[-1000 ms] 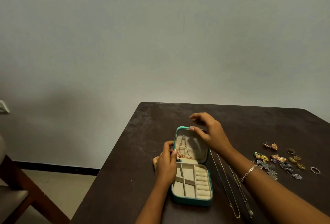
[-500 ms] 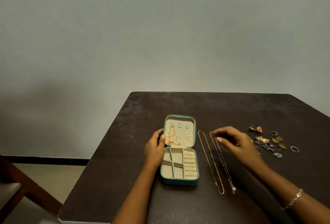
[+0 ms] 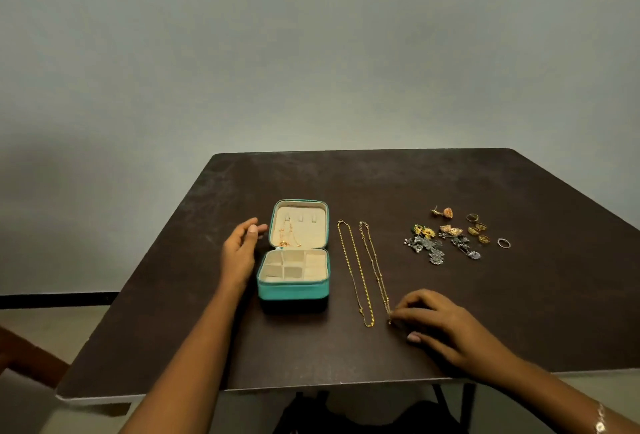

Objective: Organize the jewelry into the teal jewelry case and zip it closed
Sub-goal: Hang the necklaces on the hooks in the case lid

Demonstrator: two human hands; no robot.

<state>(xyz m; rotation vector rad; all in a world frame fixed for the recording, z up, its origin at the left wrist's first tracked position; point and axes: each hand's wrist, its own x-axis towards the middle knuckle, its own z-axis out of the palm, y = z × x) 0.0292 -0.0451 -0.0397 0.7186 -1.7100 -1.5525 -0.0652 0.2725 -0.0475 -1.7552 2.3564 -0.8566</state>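
A teal zip-up jewelry case [image 3: 293, 290] lies open on the dark brown tabletop [image 3: 450, 336], left of centre. Its cream-lined lid is laid back on the far side, and its divided cream base is on the near side. A thin rose-gold chain [image 3: 288, 237] hangs inside the lid. The left hand [image 3: 241, 250] rests just left of the case with its fingers loose and holding nothing; I cannot tell whether it touches the case wall. Right of the case, two necklaces lie stretched out side by side from far to near: a yellow gold link chain [image 3: 354, 269] and a finer beaded gold chain [image 3: 375, 265]. The right hand [image 3: 434, 324] sits at the near end of the beaded chain. Its fingers [image 3: 401, 309] are curled down onto that end, but I cannot tell if it is actually pinched. Further right, well apart from the case, lie mixed gold and silver earrings [image 3: 443, 239], several gold rings [image 3: 478, 229] and one silver ring [image 3: 504, 243].
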